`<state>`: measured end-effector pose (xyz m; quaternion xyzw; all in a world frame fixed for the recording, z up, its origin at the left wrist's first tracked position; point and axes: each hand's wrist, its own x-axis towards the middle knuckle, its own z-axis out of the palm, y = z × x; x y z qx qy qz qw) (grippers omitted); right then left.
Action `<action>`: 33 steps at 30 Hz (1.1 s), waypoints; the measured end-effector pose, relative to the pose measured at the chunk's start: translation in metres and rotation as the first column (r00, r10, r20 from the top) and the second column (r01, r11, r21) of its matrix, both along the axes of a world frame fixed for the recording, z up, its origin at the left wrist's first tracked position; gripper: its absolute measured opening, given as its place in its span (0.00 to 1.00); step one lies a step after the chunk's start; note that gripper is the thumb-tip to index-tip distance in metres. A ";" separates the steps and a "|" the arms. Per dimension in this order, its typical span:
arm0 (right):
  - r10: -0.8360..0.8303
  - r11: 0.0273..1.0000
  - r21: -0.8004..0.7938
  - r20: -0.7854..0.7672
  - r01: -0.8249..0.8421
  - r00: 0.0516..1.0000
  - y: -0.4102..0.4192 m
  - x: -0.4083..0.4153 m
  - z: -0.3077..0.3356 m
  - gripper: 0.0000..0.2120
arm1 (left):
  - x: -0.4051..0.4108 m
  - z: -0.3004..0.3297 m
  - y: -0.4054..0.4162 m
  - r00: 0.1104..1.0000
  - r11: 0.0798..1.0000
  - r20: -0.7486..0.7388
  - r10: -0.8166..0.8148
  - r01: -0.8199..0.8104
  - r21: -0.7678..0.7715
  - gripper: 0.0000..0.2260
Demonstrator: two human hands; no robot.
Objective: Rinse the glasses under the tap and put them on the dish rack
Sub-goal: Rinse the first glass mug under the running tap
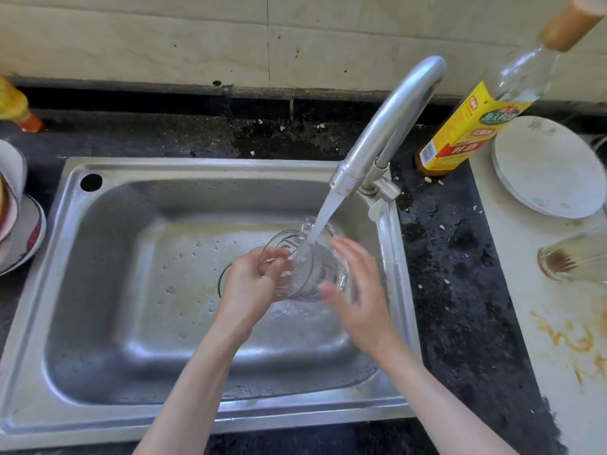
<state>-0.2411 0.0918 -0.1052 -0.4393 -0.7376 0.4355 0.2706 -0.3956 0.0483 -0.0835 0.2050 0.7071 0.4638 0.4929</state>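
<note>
Over the stainless steel sink [108, 198], the left hand [253, 284] grips a clear drinking glass [308, 264] under water running from the curved metal tap [391, 126]; the right hand [358, 290] hovers beside it, fingers [345, 247] spread wide.

A tall clear bottle [473, 126] with a yellow label and a tan cap stands on the dark speckled desk [453, 274], behind the sink's right corner. Just to its right, a stack of white plates [545, 169] sits on a pale stained board [558, 323]. At the far left edge are white bowls [19, 231] and another yellow bottle [16, 106]. Beige tiles [197, 44] cover the wall behind.
</note>
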 end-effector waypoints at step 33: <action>-0.094 0.983 -0.164 -0.059 0.083 0.994 0.036 -0.013 0.009 0.05 | -0.003 -0.003 0.017 0.555 0.950 0.771 -0.312 0.162 0.267 0.24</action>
